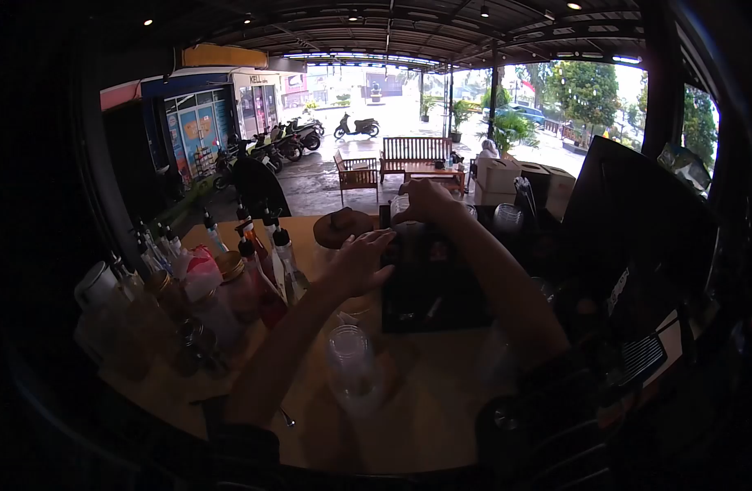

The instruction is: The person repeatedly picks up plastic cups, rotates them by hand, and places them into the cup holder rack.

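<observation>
At the far side of the counter (433,401), a clear plastic piece (399,204) sits under my right hand (425,201), just past the black tray (429,299); cup or lid, can't tell, my hand hides too much. Handling guess: very light, thin-walled, springy, a bit slippery if wet. It'd dent or crack under a hard squeeze, so best hold is a light one around the rim or upper side, no crushing mid-wall. Right arm reaches long and slants inward over the tray, wrist bent, fingers curled down at the plastic; can't tell if they're pinching it or just resting there. Left hand (359,263) hangs by the tray's near-left side, back of hand up, fingers stretched out and lying close to each other, thumb spread away; nothing seen in it. Brown rounded item (341,227) is just behind that hand, pump bottles (286,260) off to its left. Another clear cup (350,353) is on the counter between my forearms, nearer me, untouched. Likely same feel: light, easy to tip.
</observation>
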